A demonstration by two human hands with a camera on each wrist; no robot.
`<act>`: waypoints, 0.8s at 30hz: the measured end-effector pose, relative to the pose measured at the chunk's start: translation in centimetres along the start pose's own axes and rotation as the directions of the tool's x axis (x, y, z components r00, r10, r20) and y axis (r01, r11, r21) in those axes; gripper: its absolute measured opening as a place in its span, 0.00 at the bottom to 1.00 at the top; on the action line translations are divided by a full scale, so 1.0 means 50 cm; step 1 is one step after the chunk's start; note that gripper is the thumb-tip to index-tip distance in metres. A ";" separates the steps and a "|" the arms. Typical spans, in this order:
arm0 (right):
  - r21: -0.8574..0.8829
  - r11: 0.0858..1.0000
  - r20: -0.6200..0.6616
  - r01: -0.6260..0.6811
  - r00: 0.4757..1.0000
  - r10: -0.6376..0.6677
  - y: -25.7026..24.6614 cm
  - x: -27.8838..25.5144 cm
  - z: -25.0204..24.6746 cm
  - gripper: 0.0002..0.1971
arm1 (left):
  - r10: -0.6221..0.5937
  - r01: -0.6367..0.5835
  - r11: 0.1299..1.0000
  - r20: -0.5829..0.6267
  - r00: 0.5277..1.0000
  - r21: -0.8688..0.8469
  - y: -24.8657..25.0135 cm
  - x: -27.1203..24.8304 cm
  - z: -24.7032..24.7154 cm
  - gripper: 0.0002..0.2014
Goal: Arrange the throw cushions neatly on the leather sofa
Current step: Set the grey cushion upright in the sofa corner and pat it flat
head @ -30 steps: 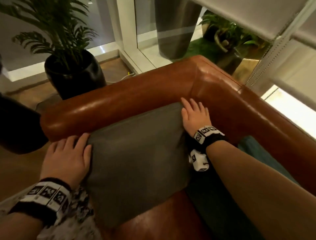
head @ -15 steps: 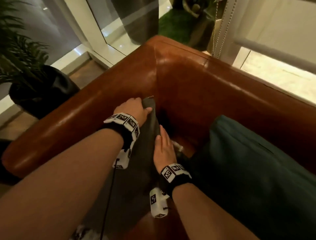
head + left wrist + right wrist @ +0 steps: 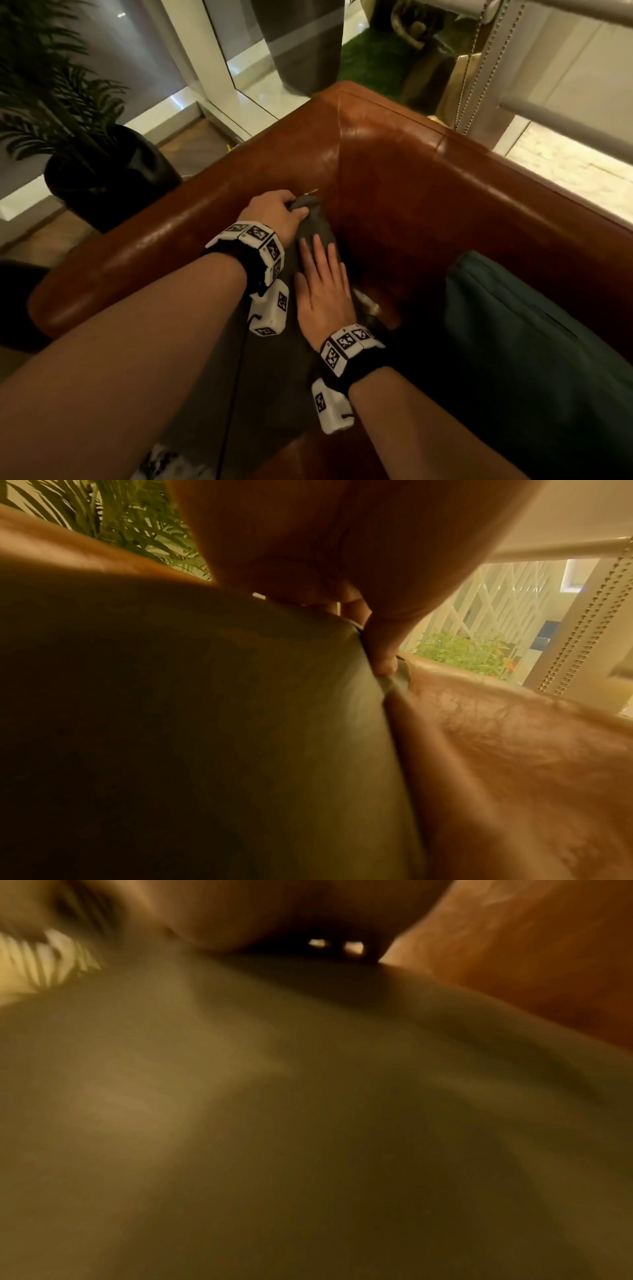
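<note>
Now: left hand (image 3: 274,214) pinches grey cushion (image 3: 274,377) corner | right hand (image 3: 323,291) flat on it

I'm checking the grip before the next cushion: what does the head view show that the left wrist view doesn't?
Head view only: the right hand lying flat on the grey cushion, the teal cushion beside it, and the black plant pot. Left wrist view only: the thumb pinching the cushion's corner seam. Both: the left hand, grey cushion, brown leather sofa.
</note>
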State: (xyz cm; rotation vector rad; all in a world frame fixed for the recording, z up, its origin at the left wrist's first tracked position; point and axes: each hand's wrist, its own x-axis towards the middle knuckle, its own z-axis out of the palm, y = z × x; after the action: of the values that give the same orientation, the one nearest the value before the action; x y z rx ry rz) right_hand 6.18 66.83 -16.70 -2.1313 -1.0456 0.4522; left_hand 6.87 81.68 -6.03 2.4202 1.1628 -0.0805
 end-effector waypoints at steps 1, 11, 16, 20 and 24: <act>-0.023 1.000 0.024 0.006 1.000 -0.006 0.004 0.006 0.005 0.26 | 0.008 -0.008 1.000 -0.008 1.000 0.006 0.000 -0.002 0.000 0.14; 0.036 0.989 -0.064 -0.141 0.988 0.143 0.008 0.028 -0.006 0.27 | 0.037 -0.037 0.999 -0.008 0.999 0.011 -0.015 0.000 -0.016 0.14; -0.072 0.987 0.041 -0.146 0.988 0.149 -0.008 0.048 0.004 0.28 | 0.034 -0.034 0.999 0.012 0.999 0.003 -0.018 0.004 -0.016 0.13; -0.048 0.976 -0.045 -0.211 0.977 0.209 -0.019 0.036 -0.035 0.31 | 0.010 -0.014 0.998 0.061 0.998 0.059 -0.023 -0.034 -0.037 0.23; -0.270 0.897 0.046 0.350 0.935 -0.352 -0.080 0.054 -0.066 0.29 | 0.059 -0.043 0.953 -0.047 0.997 0.299 -0.089 -0.186 -0.007 0.31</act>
State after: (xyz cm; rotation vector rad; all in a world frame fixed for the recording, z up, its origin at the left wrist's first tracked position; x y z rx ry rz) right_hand 7.54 69.18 -11.55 -2.1074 -1.5301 0.1322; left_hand -2.52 77.47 -5.14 2.7307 1.1838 -0.1867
